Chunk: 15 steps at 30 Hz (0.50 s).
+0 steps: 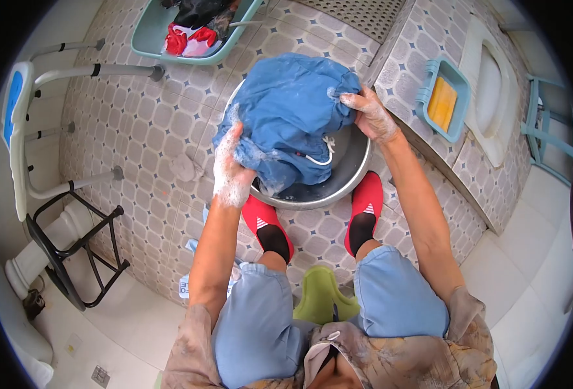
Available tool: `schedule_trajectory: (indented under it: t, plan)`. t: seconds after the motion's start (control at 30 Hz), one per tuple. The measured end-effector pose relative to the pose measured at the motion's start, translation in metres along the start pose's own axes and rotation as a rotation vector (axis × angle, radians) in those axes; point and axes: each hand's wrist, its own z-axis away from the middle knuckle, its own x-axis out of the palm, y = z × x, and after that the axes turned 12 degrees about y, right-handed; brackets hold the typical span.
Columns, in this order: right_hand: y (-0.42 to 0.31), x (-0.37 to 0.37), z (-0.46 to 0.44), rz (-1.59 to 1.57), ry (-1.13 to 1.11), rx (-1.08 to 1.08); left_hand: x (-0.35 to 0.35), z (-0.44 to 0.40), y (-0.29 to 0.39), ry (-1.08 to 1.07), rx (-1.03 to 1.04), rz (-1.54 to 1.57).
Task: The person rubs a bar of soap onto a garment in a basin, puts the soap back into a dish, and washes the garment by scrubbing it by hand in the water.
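A wet blue garment (286,110) with a white drawstring (325,154) is bunched over a round metal basin (348,178). Soap suds cling to the cloth in patches. At the garment's left edge, my left hand (230,170) is covered in foam and closed on the fabric, its thumb on top. My right hand (372,115), also sudsy, pinches the cloth at its upper right edge. The fingers under the fabric are partly hidden. Water shows in the basin below the garment.
A teal tub (218,55) of dark and red clothes stands at the back left. A yellow bar lies in a small teal basket (455,133) on the raised ledge, beside a squat toilet (493,84). A shower chair (21,129) and black stool frame (72,259) stand left.
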Motion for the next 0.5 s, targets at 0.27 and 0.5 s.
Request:
schedule_trajectory:
  t: [0.27,0.5]
  plan:
    - [-0.012,0.010,0.002,0.031,0.037,0.007,-0.008,0.000,0.002,0.051,0.006,-0.023]
    - [-0.020,0.020,0.000,0.314,-0.030,-0.112,-0.008,0.000,-0.005,0.055,0.000,-0.004]
